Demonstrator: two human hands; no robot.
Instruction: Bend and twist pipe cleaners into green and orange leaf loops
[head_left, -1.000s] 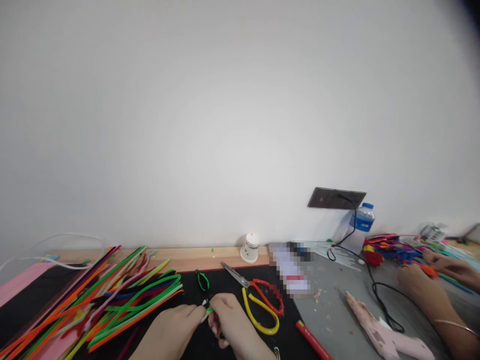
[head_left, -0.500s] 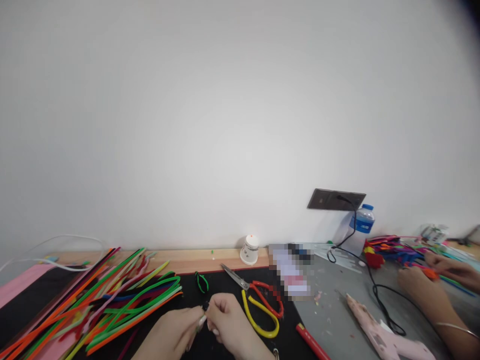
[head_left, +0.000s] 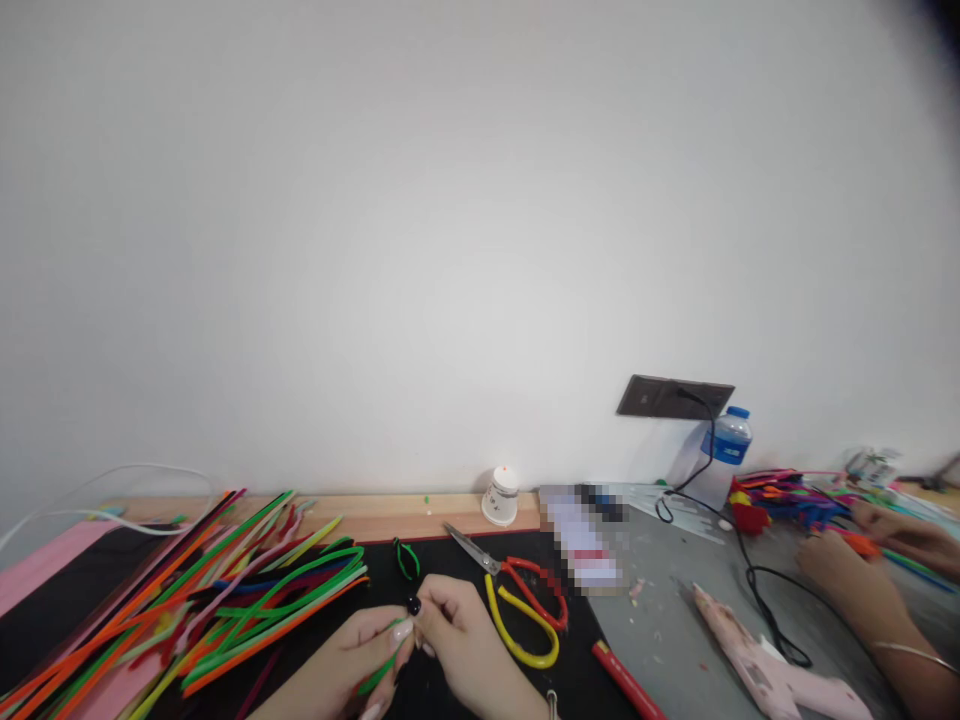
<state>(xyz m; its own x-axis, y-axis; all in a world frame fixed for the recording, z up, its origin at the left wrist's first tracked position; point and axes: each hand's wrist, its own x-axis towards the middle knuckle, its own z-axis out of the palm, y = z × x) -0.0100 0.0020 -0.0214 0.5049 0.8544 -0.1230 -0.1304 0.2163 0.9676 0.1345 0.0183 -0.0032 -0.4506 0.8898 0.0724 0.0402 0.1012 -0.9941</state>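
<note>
Landmark: scissors (head_left: 517,612) with red and yellow handles, flat on the black mat (head_left: 444,568), blades pointing toward the wall.

Left hand (head_left: 349,665): just left of the scissors, low in view. Thumb and forefinger pinch a short green stem (head_left: 375,678). The other fingers are curled.

Right hand (head_left: 469,650): between the left hand and the scissor handles, meeting the left at the fingertips. Fingers are bunched, with the tips nipping the stem's upper end.

A black bead (head_left: 412,605) sits at that upper end, right where the two hands' tips meet. How it is fixed cannot be told.

Left of scissors: a loose pile of pipe cleaners (head_left: 225,600) in orange, green and yellow, fanned over the mat. A small green loop (head_left: 405,560) lies between the pile and the blades.

Behind scissors: a white cup (head_left: 501,495) on the wooden strip by the wall.

Right of scissors: a red stick (head_left: 626,682) just beside the handles. Farther right is a pink glue gun (head_left: 765,675), its black cord (head_left: 750,580) running up to the wall socket (head_left: 675,397), with a bottle (head_left: 724,445) below the socket.

Far right: another person's hand (head_left: 844,580), near a heap of coloured pieces.
</note>
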